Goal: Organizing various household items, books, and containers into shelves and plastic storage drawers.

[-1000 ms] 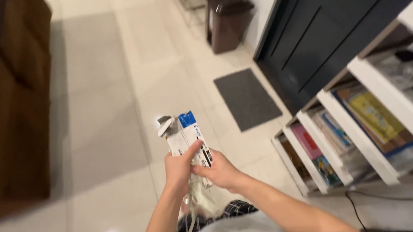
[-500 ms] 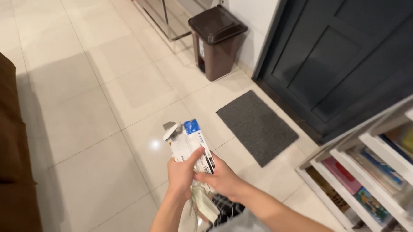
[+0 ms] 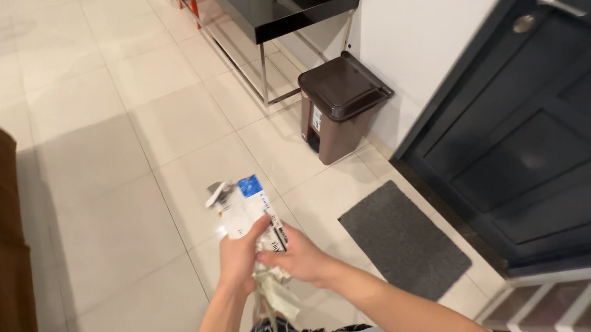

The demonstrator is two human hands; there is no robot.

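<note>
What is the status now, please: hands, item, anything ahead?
Left hand and right hand both grip crumpled packaging. Brown bin ahead, lid closed. Grey mat on floor to the right.

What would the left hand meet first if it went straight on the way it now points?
The left hand points up-frame, away from the body. Beyond the crumpled packaging it grips lies only bare tiled floor; depth is unclear.

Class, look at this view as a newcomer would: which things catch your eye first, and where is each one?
In the lower middle, the left hand and right hand together grip a crumpled bundle of white and blue papers over the pale tiled floor. Beyond them a brown lidded bin stands against the white wall, and a grey mat lies before the dark door on the right.
</note>
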